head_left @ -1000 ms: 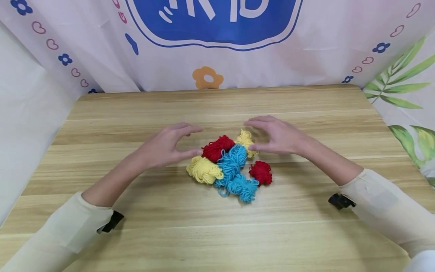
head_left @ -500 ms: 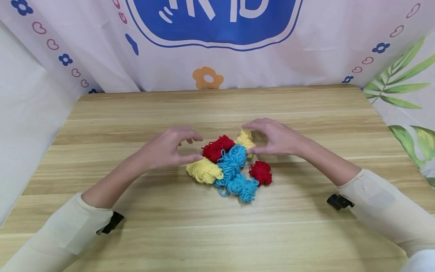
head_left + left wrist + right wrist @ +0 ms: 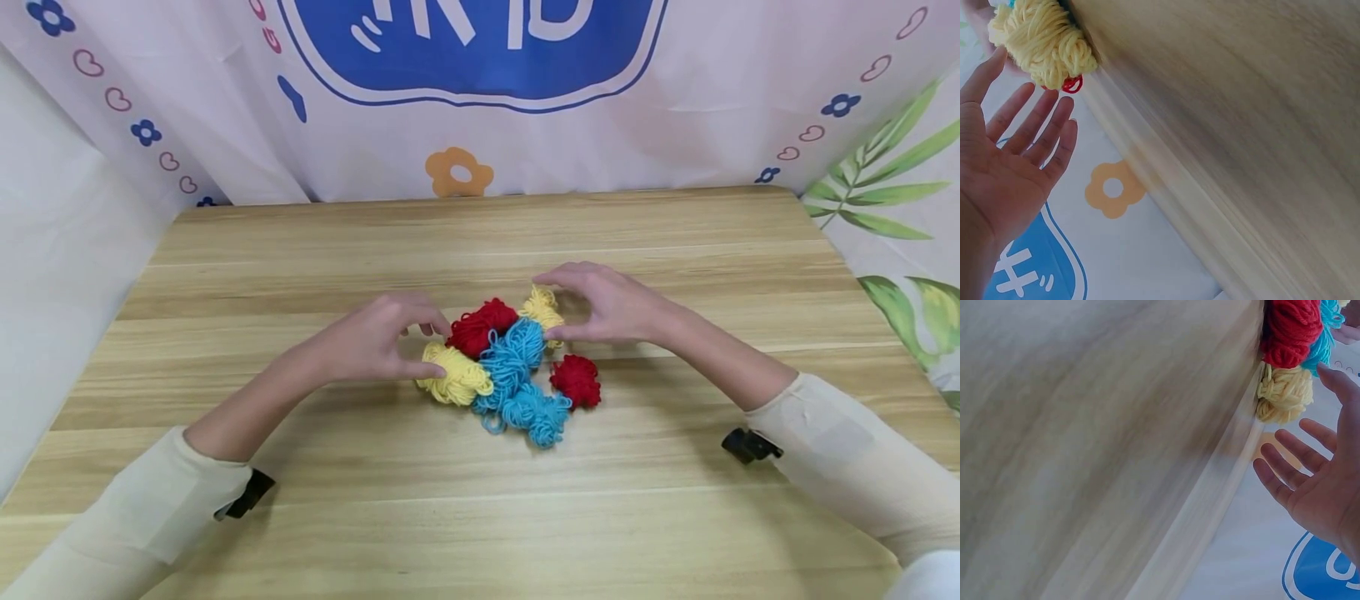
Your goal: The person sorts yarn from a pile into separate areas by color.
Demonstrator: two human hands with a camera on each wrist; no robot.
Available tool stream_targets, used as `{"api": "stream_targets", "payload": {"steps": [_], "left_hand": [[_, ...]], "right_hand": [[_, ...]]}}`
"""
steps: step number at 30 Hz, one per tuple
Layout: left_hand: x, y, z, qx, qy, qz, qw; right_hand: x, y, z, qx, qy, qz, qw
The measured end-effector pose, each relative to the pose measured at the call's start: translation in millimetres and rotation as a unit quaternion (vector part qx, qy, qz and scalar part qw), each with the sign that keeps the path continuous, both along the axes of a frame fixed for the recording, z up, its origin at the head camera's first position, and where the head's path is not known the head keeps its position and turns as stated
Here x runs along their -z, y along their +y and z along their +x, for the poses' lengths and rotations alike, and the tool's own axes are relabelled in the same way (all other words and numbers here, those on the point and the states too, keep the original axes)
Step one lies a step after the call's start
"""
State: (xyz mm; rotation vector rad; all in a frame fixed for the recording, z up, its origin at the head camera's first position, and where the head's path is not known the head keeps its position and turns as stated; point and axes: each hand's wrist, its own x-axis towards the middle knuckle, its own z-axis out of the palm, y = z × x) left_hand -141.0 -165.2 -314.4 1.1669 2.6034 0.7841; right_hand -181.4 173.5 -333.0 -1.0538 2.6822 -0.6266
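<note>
Bundles of yarn lie clustered mid-table in the head view. My left hand (image 3: pixel 375 342) is at the cluster's left side, its thumb overlapping the larger yellow yarn bundle (image 3: pixel 457 379) and its fingertips right by a red yarn bundle (image 3: pixel 483 327). The left wrist view has those fingers spread beside the yellow yarn. My right hand (image 3: pixel 611 307) curves loosely about the small pale yellow yarn bundle (image 3: pixel 542 312), thumb tip at its near end; the right wrist view shows its fingers apart. Blue yarn (image 3: pixel 513 358) fills the centre, and a smaller red yarn bundle (image 3: pixel 576 382) lies at right.
The wood-grain table (image 3: pixel 480 533) runs back to a printed curtain (image 3: pixel 585 146) along its far edge. A dark clip-like device (image 3: pixel 246 493) sits at the left sleeve, and a similar black device (image 3: pixel 750 446) at the right one.
My left hand has come down and nearer, from beside the red yarn to the larger yellow bundle, its fingers bending more. My right hand shifted slightly left, then stayed. The yarn looks unmoved.
</note>
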Motion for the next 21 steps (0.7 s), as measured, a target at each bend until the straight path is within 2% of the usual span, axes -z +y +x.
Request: {"api": "stream_targets", "payload": {"steps": [9,14,21], "left_hand": [[4.4,1.5,0.7,0.029,-0.021,-0.007,0.9993],[5.2,2.1,1.4,0.028,-0.037,-0.022,0.9987],[5.3,4.3,0.6,0.033,-0.037,-0.044,0.9978]], "right_hand": [[-0.4,-2.8,1.8,-0.008,0.006,-0.005,0.9999],[-0.7,-2.9,2.9,-0.015,0.002,-0.009,0.9998],[1.2,-2.1,2.4,-0.019,0.0,-0.007,0.9998]]}}
